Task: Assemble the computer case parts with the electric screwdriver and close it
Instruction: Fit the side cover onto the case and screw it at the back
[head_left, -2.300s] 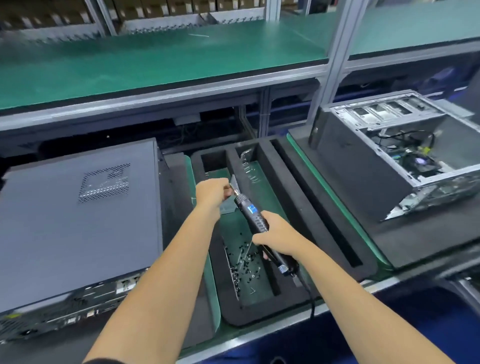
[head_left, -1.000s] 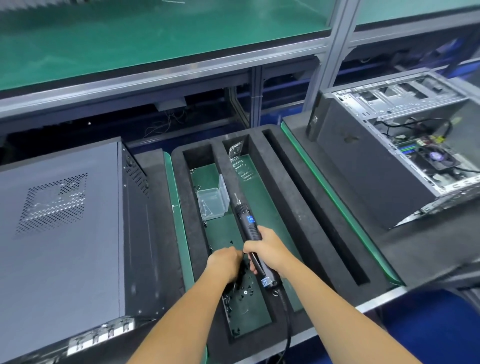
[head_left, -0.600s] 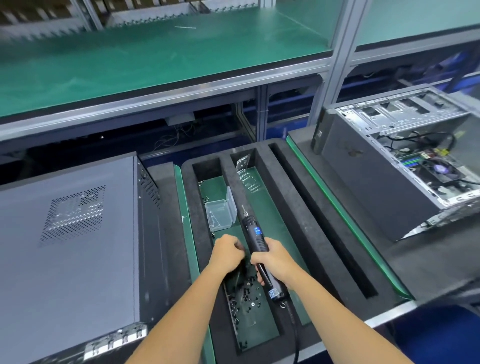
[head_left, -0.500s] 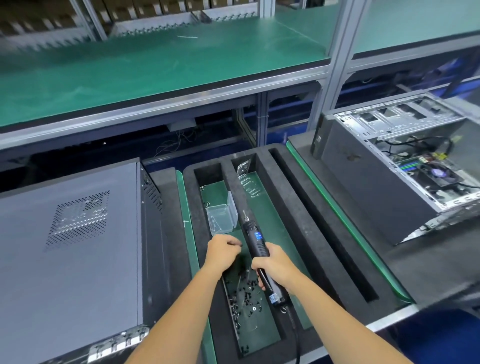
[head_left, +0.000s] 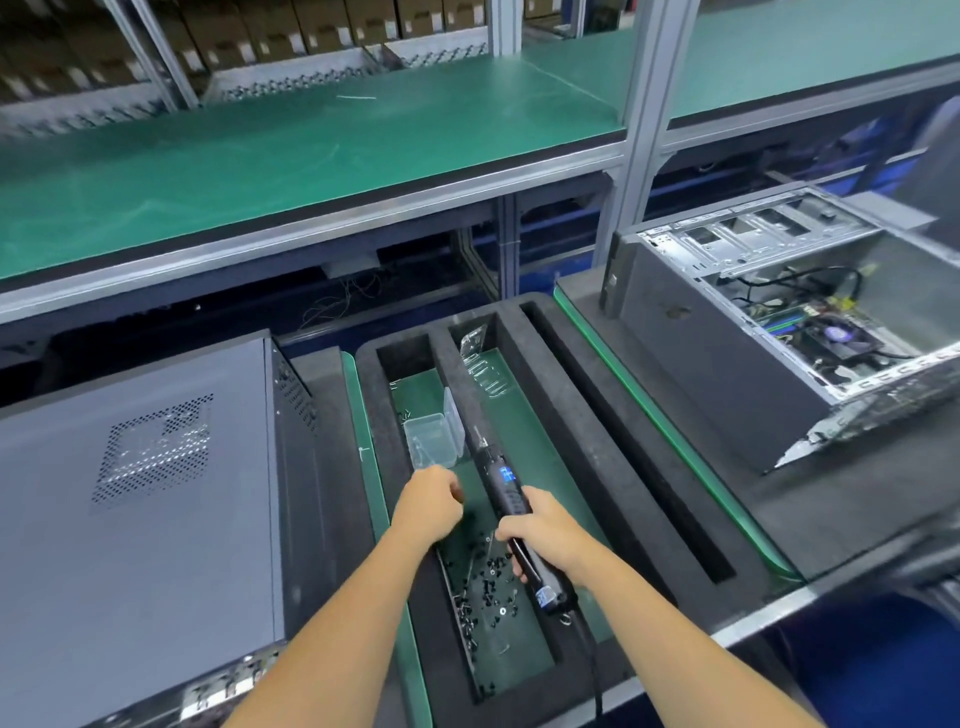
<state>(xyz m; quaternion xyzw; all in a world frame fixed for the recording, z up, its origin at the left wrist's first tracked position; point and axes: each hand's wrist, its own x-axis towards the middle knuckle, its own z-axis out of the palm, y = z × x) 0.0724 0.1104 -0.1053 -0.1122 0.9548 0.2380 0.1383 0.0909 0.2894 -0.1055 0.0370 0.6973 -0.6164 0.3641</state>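
Both bare forearms enter from the lower edge and converge toward the centre. Left hand (head_left: 428, 506): back of hand up, fingers curled into a loose fist; whether the fingertips pinch anything cannot be told. Right hand (head_left: 540, 535): fingers and thumb wrapped around the screwdriver (head_left: 506, 499) at mid-body, knuckles facing left, tool tip pointing away from the person. The two hands lie close together, not touching.

Green-topped bench (head_left: 291, 150), aluminium upright (head_left: 641, 130), cardboard boxes (head_left: 291, 28) stacked behind
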